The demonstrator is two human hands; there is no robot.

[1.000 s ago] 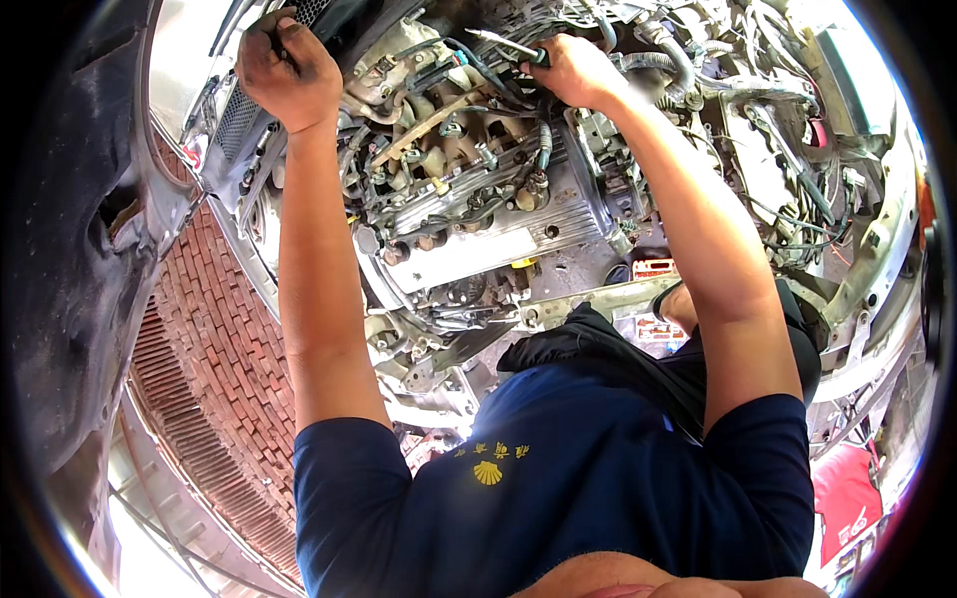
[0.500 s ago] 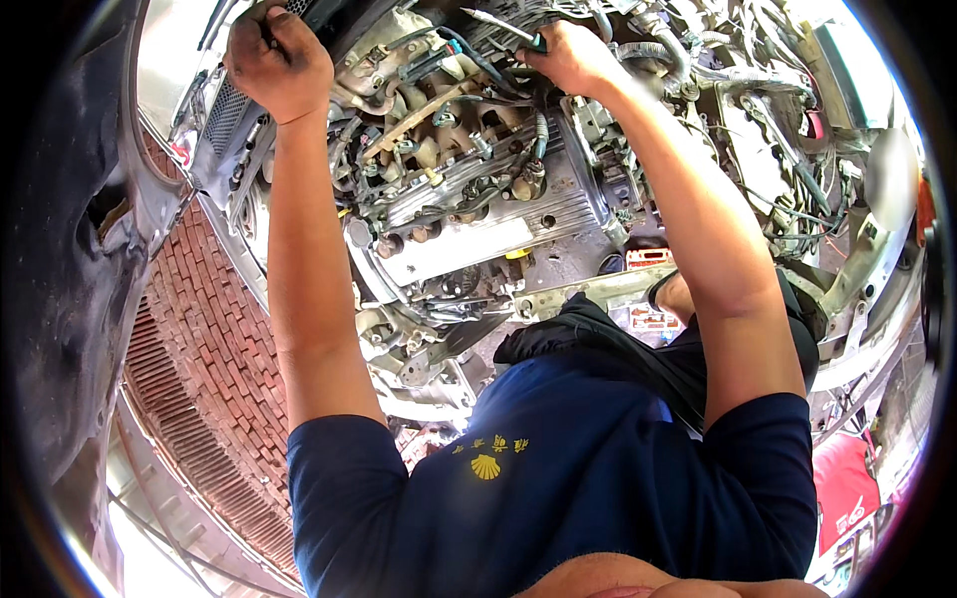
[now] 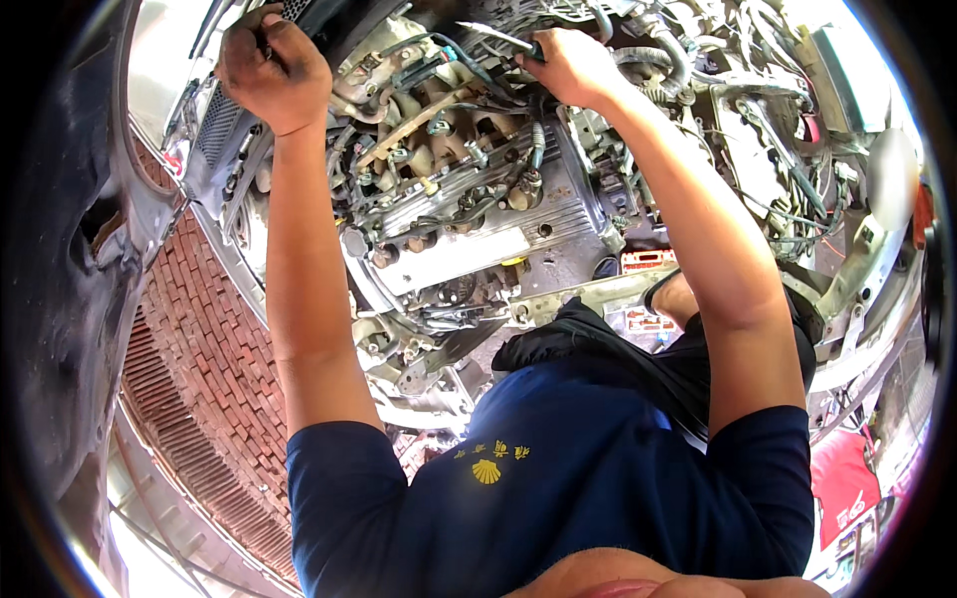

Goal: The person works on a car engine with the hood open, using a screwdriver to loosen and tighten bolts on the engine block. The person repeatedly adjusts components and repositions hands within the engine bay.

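Over the far right part of an engine [image 3: 454, 179], my right hand [image 3: 570, 68] is closed around the dark handle of a slim tool that looks like a screwdriver [image 3: 498, 40]. Its pale shaft points left and away from me. My left hand [image 3: 277, 78] is raised at the far left side of the engine bay, with blackened fingers curled into a fist. Whatever those fingers grip, if anything, is hidden. Between my arms lies the silver ribbed engine cover [image 3: 459, 261], with hoses, connectors and a tan bar [image 3: 414, 125] beyond it.
Dark bodywork [image 3: 70, 249] rises along the left, beside red brick paving [image 3: 214, 339]. A pale metal crossbar [image 3: 588, 294] runs in front of my body. Loose wiring and hoses [image 3: 788, 179] crowd the right side. Lower right, a red cloth-like item [image 3: 842, 483] shows.
Both hands have shifted slightly nearer and a little left in view. The screwdriver's shaft has turned slightly with my right hand. Both hands stay closed.
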